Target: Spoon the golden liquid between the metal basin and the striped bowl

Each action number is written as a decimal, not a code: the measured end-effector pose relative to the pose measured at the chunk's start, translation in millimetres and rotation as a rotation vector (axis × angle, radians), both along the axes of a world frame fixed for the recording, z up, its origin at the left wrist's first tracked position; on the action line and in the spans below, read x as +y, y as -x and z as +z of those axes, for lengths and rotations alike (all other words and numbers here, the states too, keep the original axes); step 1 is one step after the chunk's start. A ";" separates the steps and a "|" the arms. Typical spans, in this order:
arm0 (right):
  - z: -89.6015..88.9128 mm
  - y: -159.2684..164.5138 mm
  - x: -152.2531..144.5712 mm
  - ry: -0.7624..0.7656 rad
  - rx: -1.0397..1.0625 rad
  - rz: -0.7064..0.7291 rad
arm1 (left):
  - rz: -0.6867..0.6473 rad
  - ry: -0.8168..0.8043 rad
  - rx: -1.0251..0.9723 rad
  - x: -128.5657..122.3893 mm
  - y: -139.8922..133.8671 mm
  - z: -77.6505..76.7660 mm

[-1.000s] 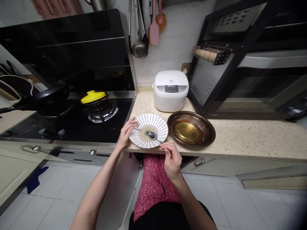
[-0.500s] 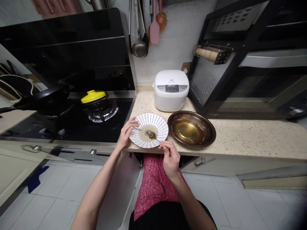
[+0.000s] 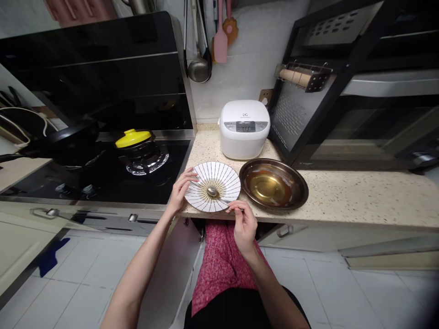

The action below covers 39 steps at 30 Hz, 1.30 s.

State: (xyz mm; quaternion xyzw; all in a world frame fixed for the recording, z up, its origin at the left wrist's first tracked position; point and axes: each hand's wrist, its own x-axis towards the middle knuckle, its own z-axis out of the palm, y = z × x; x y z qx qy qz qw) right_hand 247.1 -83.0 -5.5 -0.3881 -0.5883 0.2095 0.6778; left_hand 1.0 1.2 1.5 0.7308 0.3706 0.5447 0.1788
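Note:
A white plate (image 3: 226, 178) with dark lines fanning out from its middle lies on the counter near the front edge. My left hand (image 3: 180, 188) holds its left rim, fingers over the edge. Pinched in my right hand (image 3: 244, 222) is the handle of a metal spoon (image 3: 212, 192), whose bowl sits over the plate's middle in a shallow yellowish liquid. Just right of the plate stands a wide, dark metal bowl (image 3: 299, 188) with a golden, shiny inside that looks to hold liquid.
A white rice cooker (image 3: 244, 137) stands behind the plate and bowl. To the left, a black pot with a yellow lid (image 3: 133, 138) and a dark wok (image 3: 73, 139) sit on the gas stove (image 3: 113, 183). A black-framed rack (image 3: 291, 114) rises at the right.
The spoon's bowl has shifted slightly left within the plate, and my right hand has moved a touch with it. My left hand stays on the rim.

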 end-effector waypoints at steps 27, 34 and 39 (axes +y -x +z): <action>16.3 -24.2 -5.2 -0.085 0.231 -0.156 | -0.017 -0.006 -0.010 0.2 0.5 -0.7; 18.8 -39.9 0.8 -0.122 0.312 -0.225 | -0.007 0.006 -0.005 0.4 0.7 -0.9; 20.5 -49.1 5.5 -0.159 0.289 -0.309 | -0.004 0.005 -0.006 1.3 0.6 -1.9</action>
